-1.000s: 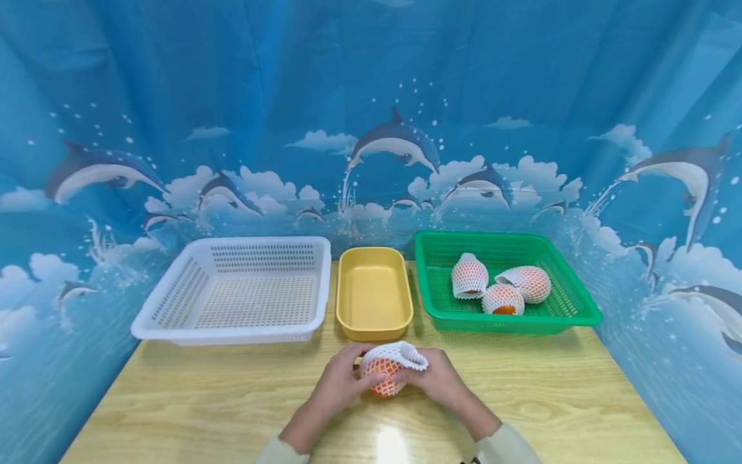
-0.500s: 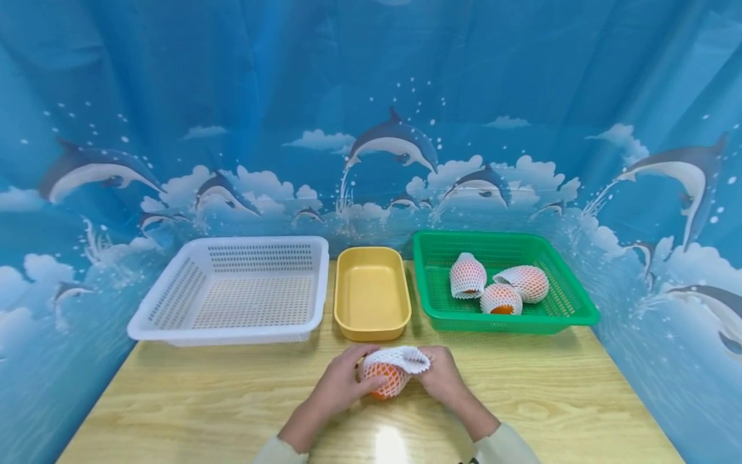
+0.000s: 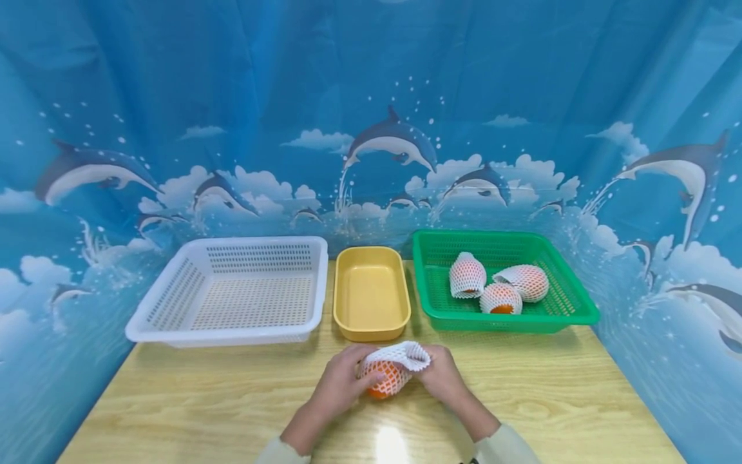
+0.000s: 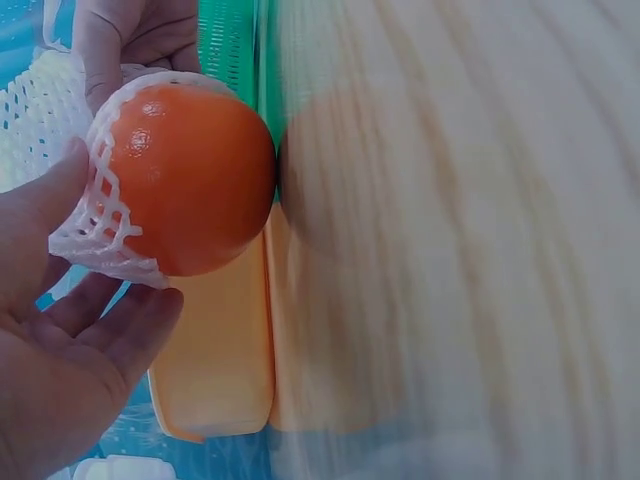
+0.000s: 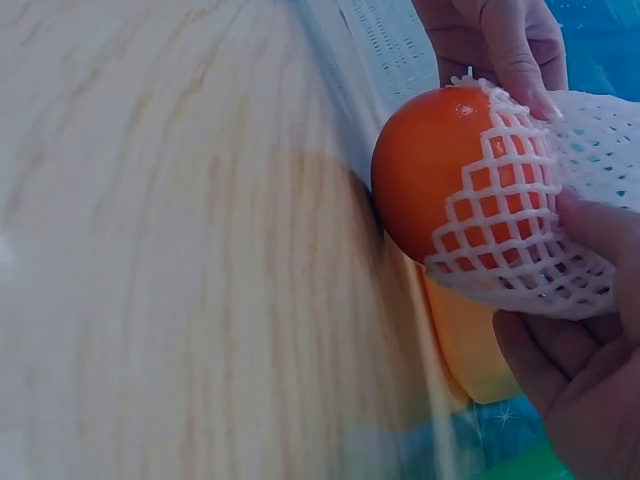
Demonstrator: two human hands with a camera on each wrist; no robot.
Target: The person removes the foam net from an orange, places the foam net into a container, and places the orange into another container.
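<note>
An orange (image 3: 379, 390), partly wrapped in a white foam net sleeve (image 3: 400, 354), is between both hands at the table's near middle. My left hand (image 3: 341, 381) holds it from the left, thumb against the netting and fingers curled behind. On the other side my right hand (image 3: 443, 377) pinches the sleeve near its loose upper end; its fingertips are hidden there in the head view. Bare, shiny peel of the orange (image 4: 205, 180) bulges out of the sleeve's opening in the left wrist view. The netting (image 5: 505, 215) still wraps the rear of the fruit in the right wrist view.
Behind the hands stands a yellow tray (image 3: 371, 336). To its left is a white basket (image 3: 226, 336), to its right a green basket (image 3: 504, 324) with three net-wrapped fruits (image 3: 501, 298). A dolphin-print curtain (image 3: 371, 96) surrounds the wooden table (image 3: 203, 399).
My right thumb has left the front of the orange and the hand has shifted to the sleeve's loose end. More bare peel shows at the lower left. The baskets and tray stay put.
</note>
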